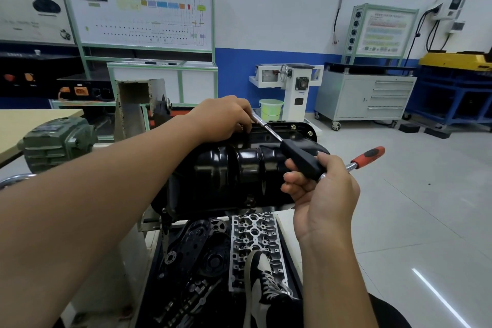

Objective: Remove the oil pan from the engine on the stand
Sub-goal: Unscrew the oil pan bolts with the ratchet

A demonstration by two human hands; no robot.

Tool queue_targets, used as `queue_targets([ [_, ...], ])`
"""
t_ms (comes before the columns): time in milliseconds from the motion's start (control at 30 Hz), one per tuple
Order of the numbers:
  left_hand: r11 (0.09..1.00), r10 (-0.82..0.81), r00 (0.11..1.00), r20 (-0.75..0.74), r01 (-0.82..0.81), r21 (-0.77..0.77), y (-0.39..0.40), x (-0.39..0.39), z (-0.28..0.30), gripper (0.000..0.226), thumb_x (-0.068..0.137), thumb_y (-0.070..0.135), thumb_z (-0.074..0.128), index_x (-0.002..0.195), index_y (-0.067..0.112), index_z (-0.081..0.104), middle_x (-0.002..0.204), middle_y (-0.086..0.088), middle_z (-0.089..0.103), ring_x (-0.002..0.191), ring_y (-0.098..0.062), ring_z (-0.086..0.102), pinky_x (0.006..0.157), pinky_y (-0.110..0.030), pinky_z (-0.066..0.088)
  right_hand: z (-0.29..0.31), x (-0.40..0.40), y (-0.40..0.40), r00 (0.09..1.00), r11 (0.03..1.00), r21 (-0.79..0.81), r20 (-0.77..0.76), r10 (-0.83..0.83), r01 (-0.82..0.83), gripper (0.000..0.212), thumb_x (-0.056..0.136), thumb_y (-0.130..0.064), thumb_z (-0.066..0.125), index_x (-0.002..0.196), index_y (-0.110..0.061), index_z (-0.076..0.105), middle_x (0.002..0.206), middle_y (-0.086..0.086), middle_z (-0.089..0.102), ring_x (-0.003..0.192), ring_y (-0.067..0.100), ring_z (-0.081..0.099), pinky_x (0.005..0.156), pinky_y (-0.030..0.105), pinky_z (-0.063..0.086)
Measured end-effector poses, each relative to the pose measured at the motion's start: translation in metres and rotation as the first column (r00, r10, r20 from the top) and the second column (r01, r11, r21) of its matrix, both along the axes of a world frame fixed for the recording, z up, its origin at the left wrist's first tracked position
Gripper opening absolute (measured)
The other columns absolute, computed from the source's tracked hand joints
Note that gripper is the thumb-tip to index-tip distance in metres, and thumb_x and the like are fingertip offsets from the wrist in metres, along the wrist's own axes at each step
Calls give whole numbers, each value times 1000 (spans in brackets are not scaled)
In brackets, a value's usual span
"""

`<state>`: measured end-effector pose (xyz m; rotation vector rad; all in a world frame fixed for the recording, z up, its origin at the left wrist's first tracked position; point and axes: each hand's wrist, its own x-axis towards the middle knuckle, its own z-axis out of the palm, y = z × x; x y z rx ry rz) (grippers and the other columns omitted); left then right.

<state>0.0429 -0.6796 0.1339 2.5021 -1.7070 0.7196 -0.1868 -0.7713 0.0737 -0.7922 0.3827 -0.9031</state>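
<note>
Oil pan (239, 168), black, sits bolted on the engine on the stand; two flange bolts (300, 129) remain visible. Left hand (221, 120) steadies the driver tip (259, 120); right hand (319, 189) grips its black handle (300, 160).

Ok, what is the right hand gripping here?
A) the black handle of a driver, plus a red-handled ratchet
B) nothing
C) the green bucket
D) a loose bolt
A: the right hand is curled round the black handle of the driver, and the red-handled ratchet sticks out of the same fist, while the left hand steadies the shaft at the oil pan flange.
</note>
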Motion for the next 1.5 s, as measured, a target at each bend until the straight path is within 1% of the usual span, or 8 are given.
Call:
queue_targets([
  [367, 997, 75, 996, 46, -75, 1, -3, -3, -1, 14, 99, 29, 64, 109, 37, 70, 109, 11, 66, 112, -18, 55, 74, -38, 52, -2, 2, 0, 1000, 1000, -5, -3, -10, 10, 18, 98, -13, 54, 93, 1, 65, 77, 26, 72, 43, 23, 61, 40, 28, 50],
  [500, 993, 42, 981, -190, -62, -99, 0, 2, -3, 10, 95, 23, 70, 101, 30, 73, 86, 17, 58, 98, -17, 61, 80, -38, 52, -3, 3, -1, 1000, 1000, -2, 0, -11, 11, 17, 97, -13, 54, 89, -1, 64, 76, 27, 71, 43, 23, 60, 40, 28, 49],
  [667, 960, -61, 845, -531, -96, -262, 5, 8, -9, 37, 92, -1, 68, 97, 35, 58, 97, 11, 70, 100, -18, 67, 95, -43, 55, -3, 3, -1, 998, 996, -77, -26, -56, 54, 11, 95, -11, 57, 93, -1, 60, 73, 24, 71, 43, 26, 62, 41, 30, 51],
  [767, 949, -60, 801, -595, -140, -284, 5, 8, -10, 47, 92, -5, 61, 95, 41, 51, 104, 4, 72, 102, -23, 68, 93, -46, 56, -1, 1, 2, 984, 956, -265, -86, -156, 128, 11, 89, -14, 65, 89, -4, 61, 62, 12, 70, 46, 29, 67, 43, 34, 54],
  [900, 946, -53, 790, -611, -155, -283, 3, 8, -10, 39, 92, -7, 59, 105, 29, 59, 105, 1, 74, 104, -22, 68, 97, -45, 55, 5, -1, 13, 940, 839, -527, -200, -277, 135, 12, 82, -14, 74, 81, -12, 62, 54, 5, 69, 45, 25, 69, 42, 37, 58],
  [1200, 949, -53, 818, -573, -137, -285, 4, 3, -7, 39, 90, -15, 54, 114, 10, 72, 109, -8, 75, 107, -20, 71, 103, -39, 55, 12, 9, 26, 930, 822, -562, -246, -275, 95, 8, 84, -6, 65, 82, -6, 58, 54, 10, 68, 43, 23, 69, 37, 28, 52],
  [1333, 948, -40, 822, -569, -148, -281, 5, 1, -7, 41, 90, -15, 53, 115, 10, 74, 112, -7, 75, 108, -18, 70, 103, -37, 54, 14, 8, 25, 910, 795, -602, -284, -301, 75, 7, 85, -10, 63, 83, -8, 57, 50, 6, 67, 39, 23, 66, 39, 34, 55],
  [1500, 945, -35, 817, -576, -160, -285, 6, 0, -6, 43, 89, -16, 52, 114, 10, 76, 112, -6, 75, 108, -18, 70, 104, -36, 54, 21, 8, 24, 904, 795, -604, -307, -299, 58, 9, 85, -12, 64, 83, -7, 57, 52, 9, 67, 37, 21, 64, 35, 25, 47],
])
